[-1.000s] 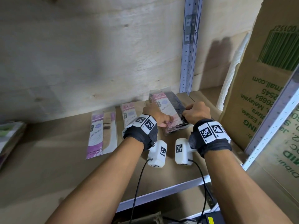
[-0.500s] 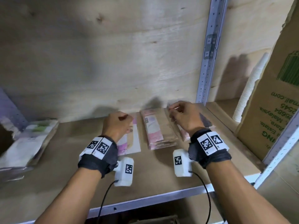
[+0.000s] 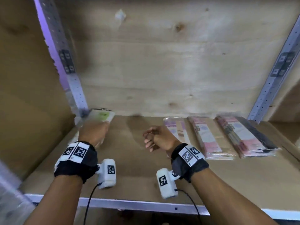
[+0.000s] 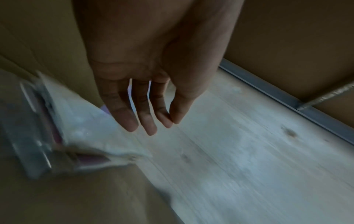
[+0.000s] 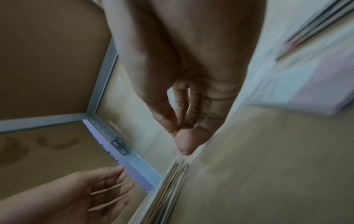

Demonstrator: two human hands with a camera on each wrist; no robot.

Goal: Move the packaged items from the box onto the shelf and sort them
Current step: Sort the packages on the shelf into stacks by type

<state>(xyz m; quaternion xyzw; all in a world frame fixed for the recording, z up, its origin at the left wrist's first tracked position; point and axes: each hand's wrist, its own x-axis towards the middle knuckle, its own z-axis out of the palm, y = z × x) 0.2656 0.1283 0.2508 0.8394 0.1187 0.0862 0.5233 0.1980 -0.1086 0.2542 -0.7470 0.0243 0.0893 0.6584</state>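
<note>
Three stacks of pink packaged items lie side by side on the right of the shelf: a thin one [image 3: 177, 129], a middle one [image 3: 206, 137] and a thick dark-edged one [image 3: 243, 137]. A stack of green-and-white packets [image 3: 100, 116] sits in the back left corner. My left hand [image 3: 94, 132] hovers over its near end, fingers straight and holding nothing [image 4: 151, 121]; blurred packets [image 4: 57, 121] lie beside it. My right hand [image 3: 151, 140] hangs mid-shelf, left of the pink stacks, loosely curled and empty [image 5: 182, 136].
The brown shelf board [image 3: 129, 168] has a metal front rail [image 3: 146, 206]. Perforated metal uprights stand at the back left [image 3: 73, 88] and back right [image 3: 272, 75]. A cardboard panel [image 3: 32, 111] closes the left side, and plywood forms the back wall.
The view and both hands swung left. My left hand left the pink packets and reached the green-and-white stack. My right hand let go of the dark-edged pink stack and moved to mid-shelf.
</note>
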